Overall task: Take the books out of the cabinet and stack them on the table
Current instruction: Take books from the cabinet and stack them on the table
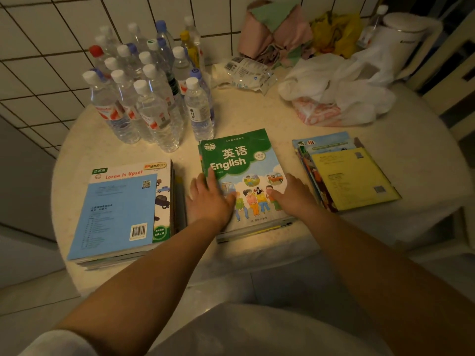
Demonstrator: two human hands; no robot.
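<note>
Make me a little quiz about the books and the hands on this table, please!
1. True or false: both hands rest flat on the green English book.
2. How many piles of books lie on the table? A) two B) three C) five
3. Fill in: the pile topped by the yellow book lies beside the ____ hand.

Key:
1. True. The left hand and the right hand lie on its cover with straight fingers.
2. B. The blue book pile, the middle pile under the English book, and the yellow one.
3. Right.
</note>
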